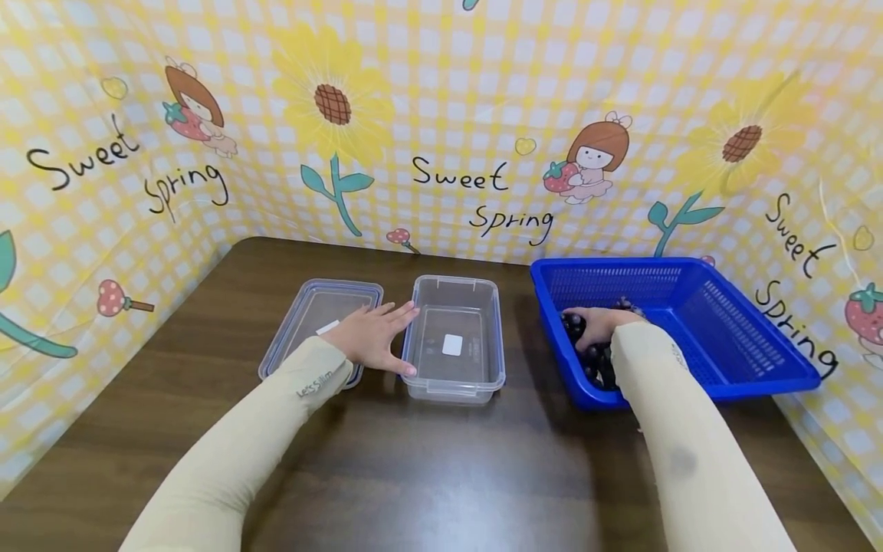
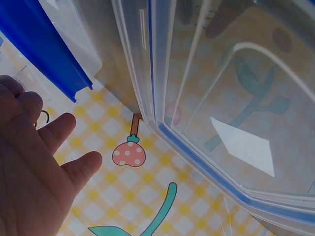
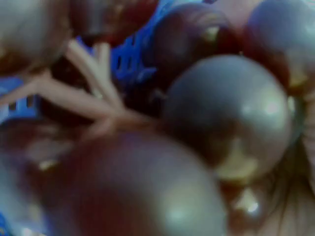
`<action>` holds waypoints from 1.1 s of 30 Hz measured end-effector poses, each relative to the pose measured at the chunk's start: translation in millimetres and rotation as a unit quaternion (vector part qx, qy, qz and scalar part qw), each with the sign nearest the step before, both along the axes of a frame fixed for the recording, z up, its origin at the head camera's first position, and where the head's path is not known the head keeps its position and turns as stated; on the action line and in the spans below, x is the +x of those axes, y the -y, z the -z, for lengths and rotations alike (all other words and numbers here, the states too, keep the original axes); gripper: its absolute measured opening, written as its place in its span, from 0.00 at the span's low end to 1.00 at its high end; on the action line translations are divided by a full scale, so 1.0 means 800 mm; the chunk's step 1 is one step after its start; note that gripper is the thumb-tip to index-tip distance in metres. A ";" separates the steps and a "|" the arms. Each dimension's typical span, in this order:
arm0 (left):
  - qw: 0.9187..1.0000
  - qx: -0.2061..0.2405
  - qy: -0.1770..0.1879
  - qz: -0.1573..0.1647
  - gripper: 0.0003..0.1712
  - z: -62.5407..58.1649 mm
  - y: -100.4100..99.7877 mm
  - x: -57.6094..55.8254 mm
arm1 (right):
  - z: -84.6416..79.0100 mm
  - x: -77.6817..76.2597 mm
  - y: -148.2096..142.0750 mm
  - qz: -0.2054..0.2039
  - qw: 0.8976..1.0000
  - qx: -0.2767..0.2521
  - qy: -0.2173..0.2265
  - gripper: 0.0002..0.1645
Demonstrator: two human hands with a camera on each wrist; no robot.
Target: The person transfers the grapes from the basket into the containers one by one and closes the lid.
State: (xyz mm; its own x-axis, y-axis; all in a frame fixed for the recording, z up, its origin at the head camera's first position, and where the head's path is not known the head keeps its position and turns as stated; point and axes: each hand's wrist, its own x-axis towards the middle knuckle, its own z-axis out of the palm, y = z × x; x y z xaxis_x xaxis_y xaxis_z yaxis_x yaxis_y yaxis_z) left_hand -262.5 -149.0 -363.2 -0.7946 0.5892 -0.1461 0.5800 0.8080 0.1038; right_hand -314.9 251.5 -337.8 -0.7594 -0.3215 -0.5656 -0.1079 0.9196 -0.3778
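My left hand point(image 1: 375, 337) spreads its fingers at the left rim of a clear plastic food container point(image 1: 451, 364). Its thumb and fingertips touch that rim. Under and beside the hand lies a clear lid point(image 1: 303, 314) with a blue seal, partly covered by the sleeve. In the left wrist view, the left hand point(image 2: 39, 157) shows its fingers extended. Inside the blue basket point(image 1: 766, 337), my right hand point(image 1: 599, 326) grips a bunch of dark grapes point(image 1: 572, 326). Round grapes point(image 3: 226, 115) and their pale stems point(image 3: 74, 98) fill the right wrist view, somewhat blurred.
The slotted basket stands at the right of the brown wooden table point(image 1: 414, 475), with the container in the middle and the lid to its left. A yellow checked cloth point(image 1: 441, 100) with printed flowers hangs behind and at the sides.
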 end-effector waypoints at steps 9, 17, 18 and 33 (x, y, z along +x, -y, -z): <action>1.000 0.004 0.001 0.000 0.60 0.000 0.004 -0.005 | -0.036 0.000 -0.007 -0.020 0.998 -0.021 -0.052 0.52; 1.000 0.014 0.002 0.001 0.61 0.005 0.005 -0.006 | -0.056 0.005 -0.007 -0.003 0.995 -0.073 -0.067 0.55; 1.000 0.014 0.001 0.001 0.61 0.005 0.004 -0.006 | -0.060 0.006 -0.007 -0.003 0.994 -0.083 -0.065 0.55; 1.000 0.021 -0.014 0.008 0.60 0.003 0.003 0.000 | -0.118 0.017 0.004 0.069 0.980 -0.185 -0.012 0.57</action>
State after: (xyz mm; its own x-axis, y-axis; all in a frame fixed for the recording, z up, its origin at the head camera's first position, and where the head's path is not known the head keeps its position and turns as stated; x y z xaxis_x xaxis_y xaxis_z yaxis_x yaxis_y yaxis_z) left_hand -262.2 -151.0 -365.3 -0.7890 0.6064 -0.0986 0.5953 0.7942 0.1218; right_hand -300.9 248.7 -243.2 -0.8221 -0.3946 -0.4104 -0.0055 0.7263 -0.6874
